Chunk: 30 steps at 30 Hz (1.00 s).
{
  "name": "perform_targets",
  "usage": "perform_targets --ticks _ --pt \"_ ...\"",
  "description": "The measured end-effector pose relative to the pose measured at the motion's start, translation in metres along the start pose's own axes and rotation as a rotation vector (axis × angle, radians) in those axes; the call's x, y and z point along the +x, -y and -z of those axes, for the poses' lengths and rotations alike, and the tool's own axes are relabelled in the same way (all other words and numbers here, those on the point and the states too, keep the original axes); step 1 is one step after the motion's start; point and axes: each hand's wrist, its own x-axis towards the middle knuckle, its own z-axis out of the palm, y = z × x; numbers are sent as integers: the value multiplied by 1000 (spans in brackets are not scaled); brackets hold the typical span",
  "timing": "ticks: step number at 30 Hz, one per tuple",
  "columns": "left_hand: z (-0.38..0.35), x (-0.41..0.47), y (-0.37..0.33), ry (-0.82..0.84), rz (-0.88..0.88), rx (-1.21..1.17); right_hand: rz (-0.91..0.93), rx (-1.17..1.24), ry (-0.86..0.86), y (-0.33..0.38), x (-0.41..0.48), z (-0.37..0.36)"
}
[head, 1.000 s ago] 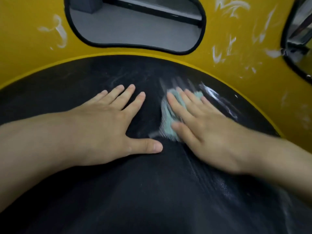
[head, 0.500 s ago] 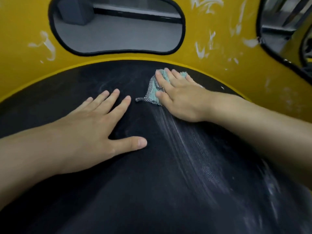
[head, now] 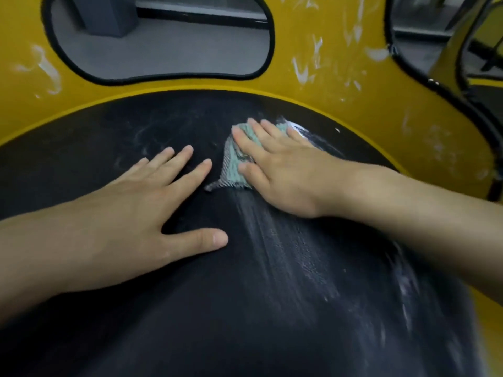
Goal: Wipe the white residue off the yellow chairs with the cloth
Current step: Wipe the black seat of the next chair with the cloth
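Leaning over one yellow chair point(head: 381, 126), we face its black seat point(head: 217, 308), which fills most of the view. A broad chalky streak of white residue point(head: 285, 257) runs down the seat's right half, and more of it smears the backrest point(head: 24, 104) beyond.

Our left hand point(head: 141, 213) lies flat on the seat, fingers straight and spread, holding nothing. We judge it is there to brace us while the other hand scrubs. Our right hand point(head: 283, 170) lies palm-down on the cloth point(head: 231, 164) with fingers straight, so the whole palm bears on the fabric instead of pinching it.

The cloth is teal with a grey mesh edge. It sits bunched under those fingers near the seat's back rim, at the head of the streak and just beside a bright white patch, which is likely why it sits there.

We count one chair plainly, plus a sliver of what may be a second chair point(head: 491, 25) at far right. There are two cut-outs point(head: 163, 44) in the backrest, two hands and one cloth.
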Motion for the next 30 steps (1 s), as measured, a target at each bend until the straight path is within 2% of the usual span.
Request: perform_targets --ticks 4,9,13,17,20,23,25,28,30 --pt "-2 1 4 -7 -9 4 79 -69 -14 10 -44 -12" --pt "0 -1 4 20 -26 47 206 22 -196 20 -135 -32" --pt "1 7 -3 25 -45 43 143 -35 -103 7 -93 -19" --pt "2 19 -11 -14 -47 17 -83 -6 -5 -22 -8 -2" --pt "-1 19 -12 -31 -55 -2 -25 -65 7 -17 -37 -9" --pt "-4 15 -12 -48 -58 1 104 -46 -95 -1 -110 -21" --pt "-5 16 -15 -44 -63 33 127 4 -145 0 -133 -26" --pt "-2 25 -23 -28 -77 45 111 -28 -96 -8 -108 -19" --pt "1 33 -29 -26 -87 51 20 7 -39 -21 -68 -10"
